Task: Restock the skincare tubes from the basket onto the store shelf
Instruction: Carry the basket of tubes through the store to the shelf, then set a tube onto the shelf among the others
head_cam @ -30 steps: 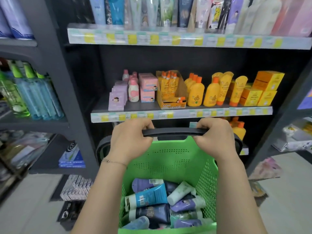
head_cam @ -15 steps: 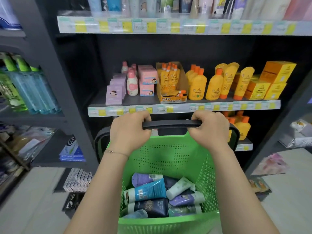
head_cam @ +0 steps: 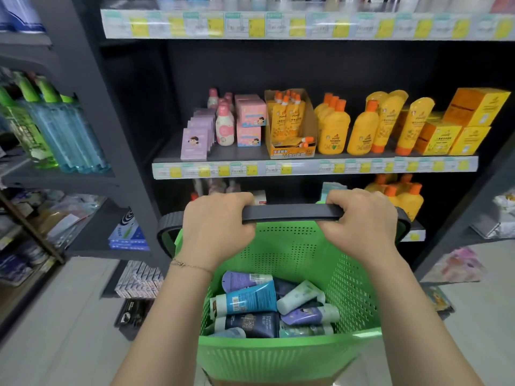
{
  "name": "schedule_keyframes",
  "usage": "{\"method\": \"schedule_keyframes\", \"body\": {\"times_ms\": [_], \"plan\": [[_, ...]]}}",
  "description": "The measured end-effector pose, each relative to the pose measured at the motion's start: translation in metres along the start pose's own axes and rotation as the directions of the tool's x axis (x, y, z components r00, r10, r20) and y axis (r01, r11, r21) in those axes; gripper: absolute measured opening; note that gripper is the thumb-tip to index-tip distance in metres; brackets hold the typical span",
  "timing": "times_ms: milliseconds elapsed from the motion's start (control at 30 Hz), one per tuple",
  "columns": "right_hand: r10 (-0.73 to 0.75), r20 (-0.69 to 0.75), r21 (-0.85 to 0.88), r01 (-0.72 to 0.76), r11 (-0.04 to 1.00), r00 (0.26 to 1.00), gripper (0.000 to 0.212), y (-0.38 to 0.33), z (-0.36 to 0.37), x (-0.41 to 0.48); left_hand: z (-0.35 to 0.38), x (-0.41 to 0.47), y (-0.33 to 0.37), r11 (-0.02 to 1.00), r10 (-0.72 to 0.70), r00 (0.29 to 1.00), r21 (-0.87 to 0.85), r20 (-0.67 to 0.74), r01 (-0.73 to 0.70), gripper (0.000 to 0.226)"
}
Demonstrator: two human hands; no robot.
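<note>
Holding the black handle (head_cam: 289, 213) of the green basket (head_cam: 287, 355), the left hand (head_cam: 216, 227) and the right hand (head_cam: 362, 224) are both wrapping tight around it. The skincare tubes (head_cam: 267, 307) are lying in a pile at the bottom of the basket. None is out yet, so the job looks like it is just beginning. Next, one hand needs to let go, reach down and pick a tube for the store shelf (head_cam: 315, 166).
</note>
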State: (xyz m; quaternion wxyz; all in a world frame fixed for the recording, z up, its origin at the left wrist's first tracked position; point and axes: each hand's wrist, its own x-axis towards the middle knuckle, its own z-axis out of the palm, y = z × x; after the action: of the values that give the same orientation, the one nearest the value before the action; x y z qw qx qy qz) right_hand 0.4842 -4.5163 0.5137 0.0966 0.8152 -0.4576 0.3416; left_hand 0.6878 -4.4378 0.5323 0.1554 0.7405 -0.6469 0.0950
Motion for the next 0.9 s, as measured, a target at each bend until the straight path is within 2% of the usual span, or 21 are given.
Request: {"method": "schedule_keyframes", "body": {"times_ms": [200, 367, 600, 700, 833, 900], "plan": [[0.100, 0.159, -0.095, -0.085, 0.992, 0.982, 0.034, -0.006, -0.010, -0.010, 0.001, -0.012, 0.000, 1.000, 0.001, 1.000, -0.019, 0.003, -0.001, 0.012], [0.105, 0.209, -0.134, -0.078, 0.988, 0.972, 0.023, -0.013, -0.017, -0.017, 0.000, -0.020, 0.000, 0.999, 0.047, 0.999, 0.006, -0.014, -0.047, 0.006], [0.100, 0.291, -0.035, -0.093, 0.995, 0.952, 0.051, -0.024, -0.033, -0.056, 0.009, -0.054, -0.002, 0.991, 0.130, 0.991, 0.002, 0.026, -0.130, 0.005], [0.125, 0.357, -0.020, -0.126, 0.992, 0.926, 0.059, -0.028, -0.039, -0.070, 0.014, -0.070, 0.000, 0.988, 0.142, 0.988, -0.063, 0.061, -0.138, 0.013], [0.137, 0.433, 0.029, -0.165, 0.986, 0.891, 0.064, -0.032, -0.041, -0.092, 0.021, -0.091, -0.002, 0.979, 0.156, 0.982, -0.148, 0.108, -0.139, 0.048], [0.153, 0.452, 0.045, -0.194, 0.980, 0.879, 0.066, -0.031, -0.040, -0.100, 0.024, -0.100, -0.002, 0.978, 0.155, 0.979, -0.161, 0.130, -0.133, 0.056]]}}
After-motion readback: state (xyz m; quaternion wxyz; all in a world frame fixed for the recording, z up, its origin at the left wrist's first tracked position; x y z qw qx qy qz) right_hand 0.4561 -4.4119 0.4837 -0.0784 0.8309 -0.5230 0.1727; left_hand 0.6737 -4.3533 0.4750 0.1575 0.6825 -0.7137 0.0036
